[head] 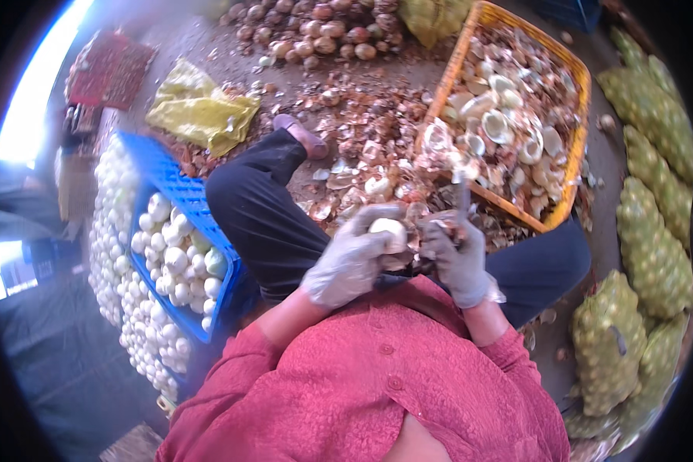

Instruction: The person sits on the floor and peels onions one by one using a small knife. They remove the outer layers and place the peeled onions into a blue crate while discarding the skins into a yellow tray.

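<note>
Both of my hands wear thin pale gloves and are close together above my lap. My left hand (355,257) grips a white peeled onion (390,234), its smooth side facing up between thumb and fingers. A little to the right, my right hand (456,257) is closed around a knife (463,196) whose narrow blade points away from me. The blade is blurred, and a pale scrap seems to be near its tip. Fingers hide most of the handle. Onion skins (375,153) cover the floor just beyond my hands.
A yellow crate (577,138) full of peelings stands at front right. On the left, a blue crate (179,320) holds peeled onions beside a larger white heap (144,329). Unpeeled onions (323,29) lie ahead, a yellow sack (205,110) at front left, filled net sacks (606,341) at right.
</note>
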